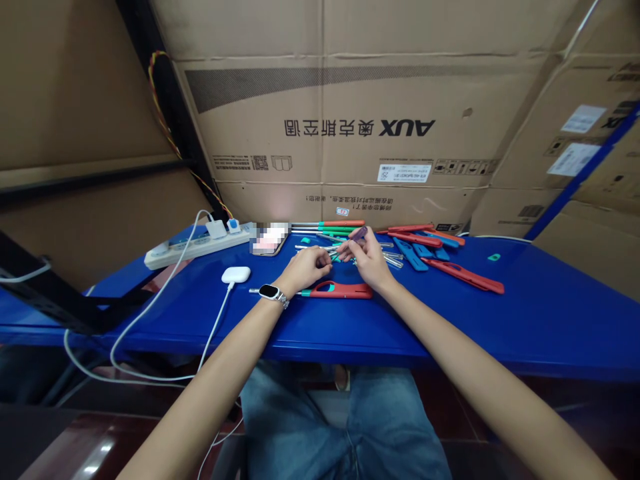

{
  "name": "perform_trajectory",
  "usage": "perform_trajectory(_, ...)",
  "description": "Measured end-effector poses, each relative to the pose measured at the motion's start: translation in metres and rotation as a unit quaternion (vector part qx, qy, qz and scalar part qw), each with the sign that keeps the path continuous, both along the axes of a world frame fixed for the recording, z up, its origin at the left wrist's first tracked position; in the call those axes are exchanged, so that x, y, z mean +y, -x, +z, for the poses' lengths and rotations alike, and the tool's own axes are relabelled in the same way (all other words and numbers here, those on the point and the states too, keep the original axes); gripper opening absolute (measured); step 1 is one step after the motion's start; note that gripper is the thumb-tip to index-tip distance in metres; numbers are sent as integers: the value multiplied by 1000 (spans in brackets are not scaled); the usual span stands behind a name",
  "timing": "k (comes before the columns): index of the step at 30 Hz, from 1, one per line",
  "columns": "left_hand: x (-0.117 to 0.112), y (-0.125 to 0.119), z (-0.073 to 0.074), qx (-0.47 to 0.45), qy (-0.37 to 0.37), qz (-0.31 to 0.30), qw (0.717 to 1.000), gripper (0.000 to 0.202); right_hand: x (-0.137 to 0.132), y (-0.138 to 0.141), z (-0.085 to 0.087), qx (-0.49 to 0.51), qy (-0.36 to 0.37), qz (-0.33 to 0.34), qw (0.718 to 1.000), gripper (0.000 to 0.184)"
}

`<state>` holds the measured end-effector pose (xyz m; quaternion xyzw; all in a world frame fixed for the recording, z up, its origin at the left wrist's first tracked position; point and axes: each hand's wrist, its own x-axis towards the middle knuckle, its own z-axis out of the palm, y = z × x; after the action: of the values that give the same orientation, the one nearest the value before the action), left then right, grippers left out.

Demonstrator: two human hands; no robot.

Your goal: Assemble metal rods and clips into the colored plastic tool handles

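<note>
My right hand [371, 260] is closed round a small dark purple piece [359, 233] that sticks up between thumb and fingers. Just left of it, my left hand [306, 268], wearing a watch, has its fingers curled; whatever they grip is hidden. Beneath and beside both hands lie several slim metal tubes [395, 261] and small teal parts. A red gas lighter [345, 291] with a long metal nozzle rests in front of my hands, its nozzle partly behind the left wrist.
Red handle shells [467, 277] and blue handle shells [411, 255] lie to the right. Long lighters [343, 225] and a phone [270, 240] stand along the back, before a cardboard wall [350, 93]. A power strip [197, 248], white case [236, 275] and cables occupy the left.
</note>
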<state>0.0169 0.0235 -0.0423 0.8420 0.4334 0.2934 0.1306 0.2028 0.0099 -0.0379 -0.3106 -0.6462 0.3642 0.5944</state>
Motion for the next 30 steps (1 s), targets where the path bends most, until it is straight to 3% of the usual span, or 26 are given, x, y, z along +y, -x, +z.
perform_trajectory(30,-15,-6,13,68,-34,20,997,4,-5,0,1,-25,-29,8,999,31)
